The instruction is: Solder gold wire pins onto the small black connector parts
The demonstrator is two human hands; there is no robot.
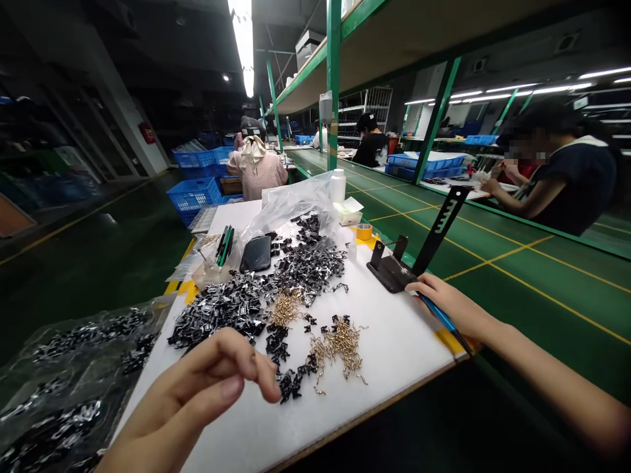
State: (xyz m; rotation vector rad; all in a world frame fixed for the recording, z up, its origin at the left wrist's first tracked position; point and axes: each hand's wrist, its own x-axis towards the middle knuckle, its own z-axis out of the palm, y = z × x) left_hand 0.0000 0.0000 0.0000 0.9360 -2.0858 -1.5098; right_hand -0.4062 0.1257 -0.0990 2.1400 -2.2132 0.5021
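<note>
Small black pieces point(217, 309) lie in a broad heap from the centre to the left of the worktop point(384, 355), with curved brass-coloured pieces point(345, 345) in loose piles nearer the lower centre. Plenty remains loose; the view does not show whether any are finished, so progress can only be judged as unclear.

The left hand point(197, 394), lower left, has its fingers point(269, 382) bent and partly open, nothing visible between them, just beside the nearest black pieces. The right hand point(456, 305), right of centre, has its fingers closed around a blue-handled tool point(444, 316), fingertips at the edge of a black metal stand point(392, 272).
</note>
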